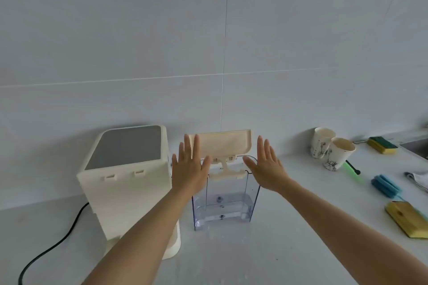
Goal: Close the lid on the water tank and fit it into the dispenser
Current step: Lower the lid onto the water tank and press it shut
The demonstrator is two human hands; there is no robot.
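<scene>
A clear plastic water tank [225, 206] stands upright on the white counter, a little water in its bottom. Its cream lid [225, 143] is hinged up and stands open above the tank's back edge. Left of the tank stands the cream dispenser [126, 183] with a grey top panel, its back side facing me. My left hand [188, 168] is flat with fingers spread, raised at the tank's left side in front of the lid's left end. My right hand [266, 166] is spread the same way at the tank's right side. Neither hand holds anything.
A black power cord [49, 247] runs from the dispenser to the lower left. At the right are two paper cups [332, 149], yellow-green sponges [382, 146], a blue sponge [385, 186], a yellow sponge block [407, 218] and a grey cloth [418, 179]. A tiled wall rises behind.
</scene>
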